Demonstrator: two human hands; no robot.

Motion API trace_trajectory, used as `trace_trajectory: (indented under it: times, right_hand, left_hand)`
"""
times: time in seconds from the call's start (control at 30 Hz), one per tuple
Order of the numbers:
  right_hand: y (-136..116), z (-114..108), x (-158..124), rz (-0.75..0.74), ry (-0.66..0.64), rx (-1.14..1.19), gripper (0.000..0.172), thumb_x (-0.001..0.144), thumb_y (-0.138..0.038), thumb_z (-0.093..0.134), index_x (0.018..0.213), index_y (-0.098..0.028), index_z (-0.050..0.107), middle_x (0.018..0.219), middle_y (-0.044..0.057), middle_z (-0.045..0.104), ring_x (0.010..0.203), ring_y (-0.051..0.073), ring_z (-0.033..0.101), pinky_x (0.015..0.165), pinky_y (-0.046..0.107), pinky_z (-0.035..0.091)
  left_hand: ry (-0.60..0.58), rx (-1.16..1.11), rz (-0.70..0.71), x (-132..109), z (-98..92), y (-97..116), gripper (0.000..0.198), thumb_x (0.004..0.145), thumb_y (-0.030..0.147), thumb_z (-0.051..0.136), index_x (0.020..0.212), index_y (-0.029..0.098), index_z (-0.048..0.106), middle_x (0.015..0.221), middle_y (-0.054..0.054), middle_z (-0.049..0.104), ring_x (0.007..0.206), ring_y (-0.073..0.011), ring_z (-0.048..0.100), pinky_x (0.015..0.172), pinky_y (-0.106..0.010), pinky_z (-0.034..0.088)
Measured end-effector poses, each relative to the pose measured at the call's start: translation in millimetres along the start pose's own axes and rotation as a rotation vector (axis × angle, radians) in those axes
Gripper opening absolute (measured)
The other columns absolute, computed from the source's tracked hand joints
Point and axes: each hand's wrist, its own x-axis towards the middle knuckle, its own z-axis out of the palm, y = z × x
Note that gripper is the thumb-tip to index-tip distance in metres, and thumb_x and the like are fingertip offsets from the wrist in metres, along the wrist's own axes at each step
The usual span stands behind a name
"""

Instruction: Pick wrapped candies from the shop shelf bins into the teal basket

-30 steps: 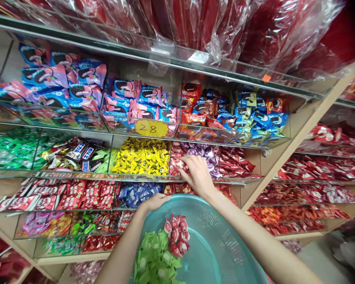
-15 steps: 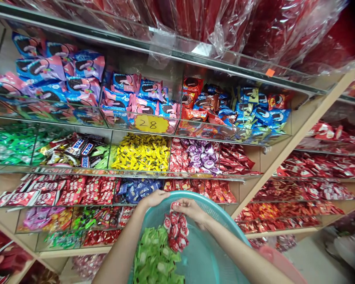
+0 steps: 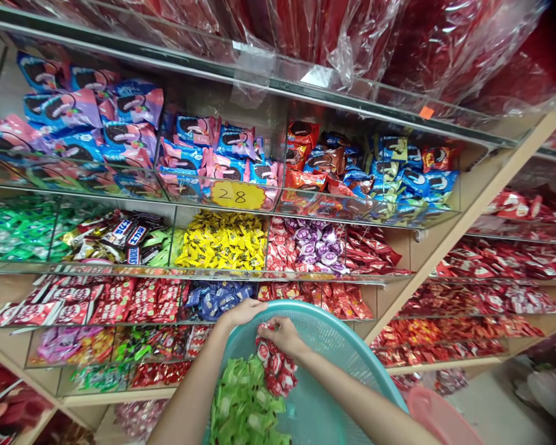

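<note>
My left hand (image 3: 244, 311) is closed over the far left rim of a teal plastic basket (image 3: 324, 312), its fingertips partly hidden. Inside the basket, my right hand (image 3: 282, 337) has its fingers pinched on a red-and-white wrapped candy (image 3: 261, 329). Just below it lies a small heap of the same red-and-white candies (image 3: 280, 374). Green-wrapped candies (image 3: 245, 402) make a larger pile on the basket's left side, touching the red ones.
Shelves with clear fronts hold yellow candies (image 3: 222, 244), purple candies (image 3: 322, 247), blue packets (image 3: 220, 296) and biscuit packs (image 3: 65, 108). A yellow price tag (image 3: 238, 195) reads 28. To the lower right stands a pink basket (image 3: 438, 411). A wooden divider (image 3: 449, 232) slants beside the shelves.
My right hand has shifted slightly left and down over the red-and-white candies, covering the top of their heap. My left hand keeps its place on the basket rim.
</note>
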Motion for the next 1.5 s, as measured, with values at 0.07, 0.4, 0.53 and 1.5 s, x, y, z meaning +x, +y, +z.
trace_trajectory:
  times: [0.07, 0.4, 0.53, 1.5]
  right_hand:
    - [5.3, 2.2, 2.8, -0.032, 0.057, -0.134, 0.027, 0.060, -0.043, 0.065, 0.067, -0.018, 0.062, 0.073, 0.001, 0.063, 0.072, 0.015, 0.054, 0.066, 0.025, 0.038]
    - [10.5, 4.0, 7.3, -0.037, 0.083, -0.147, 0.030, 0.067, -0.048, 0.058, 0.066, -0.018, 0.062, 0.067, 0.000, 0.061, 0.067, 0.014, 0.053, 0.062, 0.024, 0.037]
    - [9.3, 3.1, 6.2, -0.025, 0.094, -0.273, 0.028, 0.066, -0.047, 0.060, 0.065, -0.019, 0.062, 0.072, 0.002, 0.062, 0.070, 0.016, 0.055, 0.064, 0.024, 0.037]
    - [-183.0, -106.2, 64.5, -0.582, 0.645, -1.119, 0.026, 0.086, -0.032, 0.041, 0.091, -0.014, 0.059, 0.095, 0.015, 0.056, 0.090, 0.026, 0.046, 0.072, 0.036, 0.032]
  left_hand:
    - [-0.004, -0.006, 0.011, 0.0, 0.2, -0.6, 0.054, 0.068, 0.064, 0.044, 0.066, 0.012, 0.059, 0.060, 0.002, 0.050, 0.061, -0.0106, 0.039, 0.057, -0.023, 0.032]
    - [0.001, 0.003, 0.016, 0.8, 0.8, -3.5, 0.055, 0.069, 0.064, 0.044, 0.067, 0.012, 0.061, 0.061, 0.001, 0.053, 0.061, -0.0109, 0.041, 0.058, -0.022, 0.033]
    - [-0.009, -0.031, -0.031, 0.4, 1.2, -3.9, 0.055, 0.068, 0.064, 0.045, 0.071, 0.011, 0.062, 0.060, 0.002, 0.053, 0.058, -0.0101, 0.040, 0.054, -0.022, 0.031]
    - [-0.043, -0.054, -0.029, -3.1, -1.2, -0.1, 0.049, 0.071, 0.061, 0.045, 0.065, 0.013, 0.056, 0.058, 0.004, 0.041, 0.057, -0.0087, 0.033, 0.055, -0.022, 0.027]
